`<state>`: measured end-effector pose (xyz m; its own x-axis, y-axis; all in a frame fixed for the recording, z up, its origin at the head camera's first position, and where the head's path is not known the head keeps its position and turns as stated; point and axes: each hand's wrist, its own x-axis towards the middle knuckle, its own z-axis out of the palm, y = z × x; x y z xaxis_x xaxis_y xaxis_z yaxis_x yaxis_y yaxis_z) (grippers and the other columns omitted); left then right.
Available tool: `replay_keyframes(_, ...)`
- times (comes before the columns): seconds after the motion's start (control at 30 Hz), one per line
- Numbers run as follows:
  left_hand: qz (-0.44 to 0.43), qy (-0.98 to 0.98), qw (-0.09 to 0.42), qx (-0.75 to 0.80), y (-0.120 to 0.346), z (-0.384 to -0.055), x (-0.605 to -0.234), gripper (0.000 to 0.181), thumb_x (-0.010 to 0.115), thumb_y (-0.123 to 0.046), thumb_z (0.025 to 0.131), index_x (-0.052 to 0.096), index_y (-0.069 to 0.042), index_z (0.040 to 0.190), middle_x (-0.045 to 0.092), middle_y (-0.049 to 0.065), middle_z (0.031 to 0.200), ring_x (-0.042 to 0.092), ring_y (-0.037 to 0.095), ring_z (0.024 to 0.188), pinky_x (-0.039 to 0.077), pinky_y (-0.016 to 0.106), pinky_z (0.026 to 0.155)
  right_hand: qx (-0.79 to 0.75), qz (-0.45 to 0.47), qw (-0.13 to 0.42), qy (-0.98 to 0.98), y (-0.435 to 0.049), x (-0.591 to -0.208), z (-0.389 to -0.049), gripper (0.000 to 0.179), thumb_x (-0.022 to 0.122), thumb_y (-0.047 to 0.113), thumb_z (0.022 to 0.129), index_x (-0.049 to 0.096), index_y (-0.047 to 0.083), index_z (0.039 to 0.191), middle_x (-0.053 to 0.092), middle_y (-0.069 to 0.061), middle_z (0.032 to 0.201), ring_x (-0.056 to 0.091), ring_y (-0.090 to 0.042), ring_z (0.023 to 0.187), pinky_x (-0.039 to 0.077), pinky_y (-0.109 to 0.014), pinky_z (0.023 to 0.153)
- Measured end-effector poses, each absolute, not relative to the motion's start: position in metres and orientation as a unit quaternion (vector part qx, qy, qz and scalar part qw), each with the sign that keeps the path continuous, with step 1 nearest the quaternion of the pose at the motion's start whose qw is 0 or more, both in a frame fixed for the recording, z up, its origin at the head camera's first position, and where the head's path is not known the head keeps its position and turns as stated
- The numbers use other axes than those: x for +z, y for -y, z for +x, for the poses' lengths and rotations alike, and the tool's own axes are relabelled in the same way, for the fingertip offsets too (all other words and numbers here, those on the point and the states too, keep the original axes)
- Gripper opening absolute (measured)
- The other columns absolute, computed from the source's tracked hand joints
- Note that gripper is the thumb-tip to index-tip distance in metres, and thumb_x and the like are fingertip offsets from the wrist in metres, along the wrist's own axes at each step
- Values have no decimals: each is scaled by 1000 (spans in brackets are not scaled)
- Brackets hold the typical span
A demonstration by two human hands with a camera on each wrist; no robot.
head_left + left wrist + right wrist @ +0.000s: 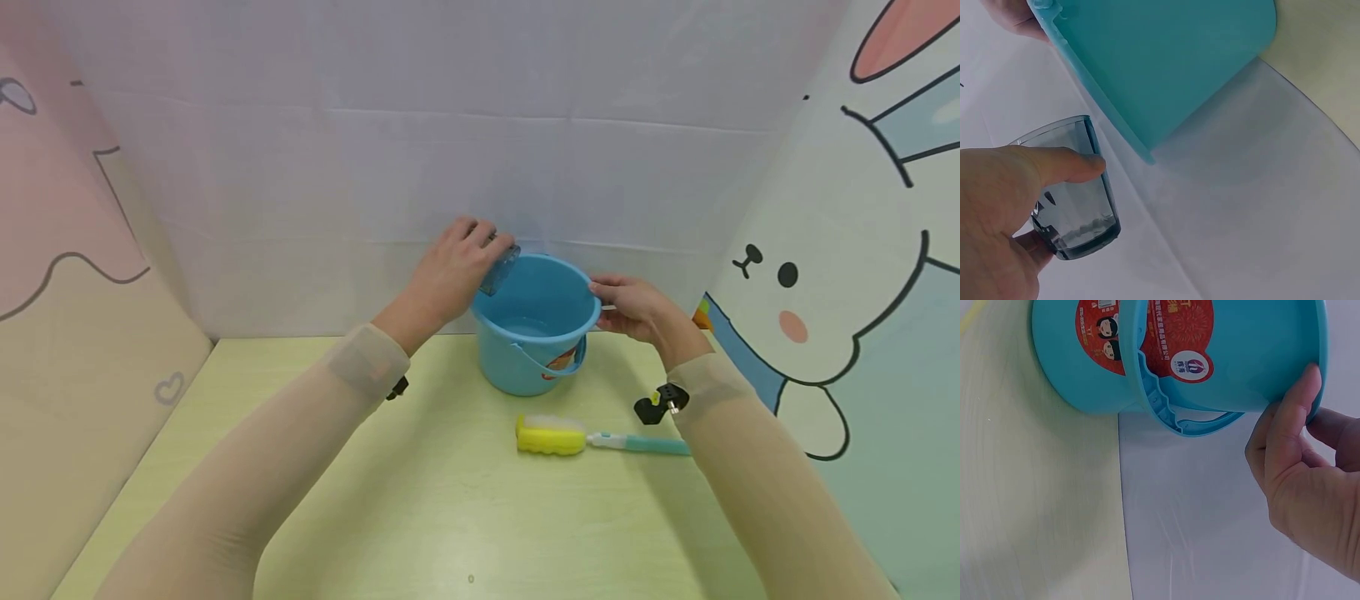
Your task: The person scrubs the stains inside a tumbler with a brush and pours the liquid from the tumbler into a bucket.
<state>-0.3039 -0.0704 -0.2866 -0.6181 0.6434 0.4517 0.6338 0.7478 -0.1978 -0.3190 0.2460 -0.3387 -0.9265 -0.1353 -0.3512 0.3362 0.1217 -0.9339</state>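
Note:
A blue plastic bucket [536, 362] stands on the table near the back wall, its handle hanging down at the front. My left hand [459, 262] grips a clear, dark-tinted cup [500, 270] at the bucket's left rim. In the left wrist view the thumb lies along the wall of the cup [1082, 206], apart from the bucket's side. My right hand [633, 308] pinches the bucket's right rim. The right wrist view shows its fingers against the outside of the bucket [1247, 356], near a red label [1179, 337]. The cup's contents are hard to make out.
In front of the bucket lies a brush with a yellow and white head [551, 436] and a teal handle [656, 446], partly hidden by the right forearm. A white cloth wall [337, 183] rises behind the table [450, 500]. Printed cartoon panels stand at both sides.

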Motion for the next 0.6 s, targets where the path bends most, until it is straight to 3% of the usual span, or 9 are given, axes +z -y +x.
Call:
replay_keyframes(0.27, -360, 898, 251, 24, 69, -302, -287, 61, 73, 7, 94, 56, -13, 149, 56, 17, 144, 47, 41, 136, 42, 52, 117, -658, 66, 180, -728, -246, -338, -318, 54, 49, 25, 115, 37, 10, 165, 53, -15, 133, 67, -14, 80, 58, -22, 68)
replay_keyframes(0.6, -365, 892, 259, 64, 67, -301, -289, 60, 69, 4, 99, 53, -14, 153, 53, 17, 148, 45, 41, 140, 41, 52, 118, -662, 69, 179, -725, -245, -339, -319, 53, 49, 25, 115, 37, 11, 164, 53, -15, 133, 67, -15, 83, 58, -22, 67)
